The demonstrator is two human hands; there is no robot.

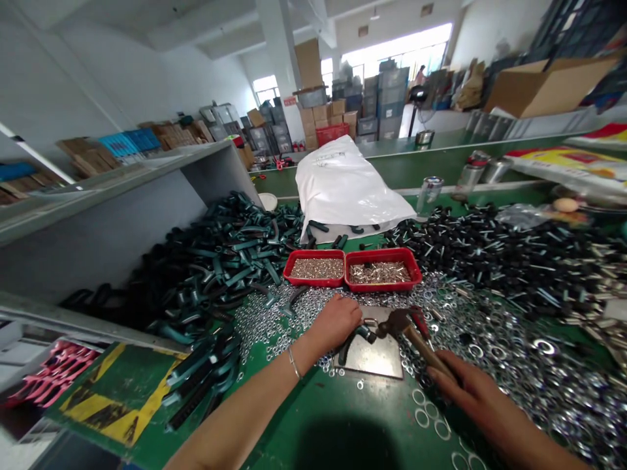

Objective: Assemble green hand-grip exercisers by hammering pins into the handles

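My right hand (465,385) is wrapped around the wooden handle of a hammer (421,346). Its dark head is over a flat metal plate (372,358) on the green bench. At the plate's left side, my left hand (337,320) is closed on a dark green handle part (363,331), whose end lies close to the hammer head. The fingers hide much of this part, and I cannot tell whether the hammer touches it. A red-handled tool (418,321) lies just behind the hammer head.
Two red trays, the left one (314,283) and the right one (383,285), hold small metal pieces. Green handles (245,248) are heaped left, black knobs with studs (460,248) right. Loose washers (504,352) cover the bench. A white sack (347,189) lies behind the trays.
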